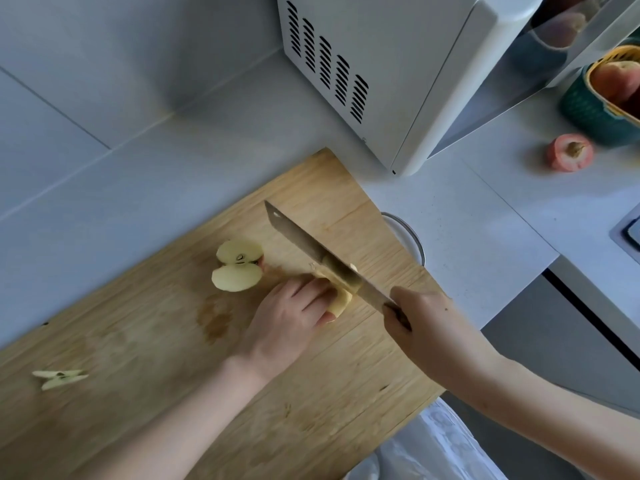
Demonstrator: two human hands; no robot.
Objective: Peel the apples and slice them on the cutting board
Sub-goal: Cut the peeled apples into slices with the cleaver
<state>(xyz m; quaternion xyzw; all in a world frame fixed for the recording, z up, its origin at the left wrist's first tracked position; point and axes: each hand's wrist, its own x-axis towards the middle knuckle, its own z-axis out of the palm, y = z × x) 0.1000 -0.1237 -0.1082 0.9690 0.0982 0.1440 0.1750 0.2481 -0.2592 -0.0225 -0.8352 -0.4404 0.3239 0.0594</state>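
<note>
Apple piece (341,299) under knife (311,247), basket (578,105) holding apples (613,81)

The wooden cutting board (138,341) lies slantwise on the surface, with damp brown stains near its middle. Towards its right edge a peeled apple piece (341,299), pale yellow, is held down by the left hand (291,313); the knife (311,247), gripped by the right hand (415,317), has its long blade set across it. Just left of this, two pale apple pieces (239,266) lie touching, the upper one showing seeds in its cut face. A thin core slice (59,377) lies near the board's left end. Well apart, off the board, a red-skinned apple (569,152) rests on the surface
</note>
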